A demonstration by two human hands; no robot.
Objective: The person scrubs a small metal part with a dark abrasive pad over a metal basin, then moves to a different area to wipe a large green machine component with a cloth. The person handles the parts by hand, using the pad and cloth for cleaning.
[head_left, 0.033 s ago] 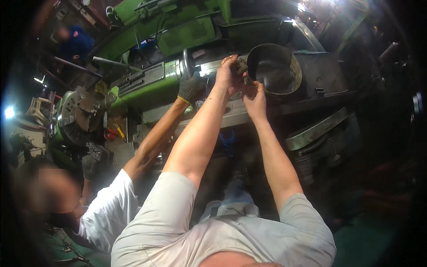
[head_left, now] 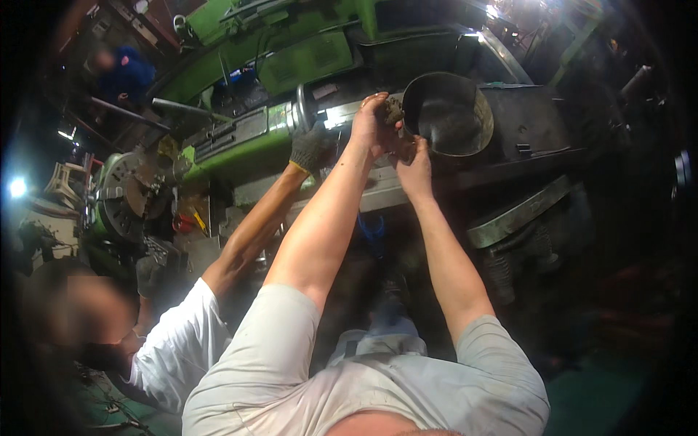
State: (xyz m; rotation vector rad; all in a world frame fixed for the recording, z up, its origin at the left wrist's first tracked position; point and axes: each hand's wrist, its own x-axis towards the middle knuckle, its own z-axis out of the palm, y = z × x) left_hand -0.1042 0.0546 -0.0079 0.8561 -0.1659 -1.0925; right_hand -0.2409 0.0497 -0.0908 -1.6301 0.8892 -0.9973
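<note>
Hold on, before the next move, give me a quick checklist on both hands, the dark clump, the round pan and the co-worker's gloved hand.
1. Left hand holding the dark clump: ok, fingers curled around it.
2. Right hand gripping the clump too: cannot tell, its fingertips are partly hidden.
3. Gloves on both the person's hands: not ok, both are bare.
4. Round pan open side up: ok, its inside shows.
5. Pan empty: cannot tell, too dark inside.
6. Co-worker's gloved hand apart from the left hand: ok, but nearby.

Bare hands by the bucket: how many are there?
2: the left hand, holding a grimy lump, is left of the bucket; the right hand is by its near left rim.
</note>
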